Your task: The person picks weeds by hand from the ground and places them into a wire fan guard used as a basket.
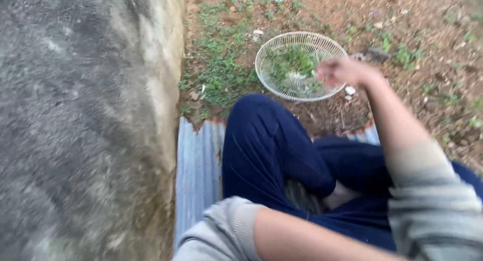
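My right hand (344, 72) reaches forward and hovers over the right rim of a round white wire basket (271, 52) that stands on the ground. Green leaves (294, 62) lie inside the basket. The hand is blurred and its fingers look bunched together; whether they hold anything does not show. Only my left forearm (307, 238) is visible, lying across the bottom of the view in a grey sleeve, and its hand is hidden. I sit with crossed legs in dark blue trousers (266, 145).
A large grey concrete block (85, 125) fills the left side. I sit on a corrugated metal sheet (196, 165). Reddish soil with patches of low weeds (221, 65) spreads ahead, and a small stone (375, 55) lies just right of the basket.
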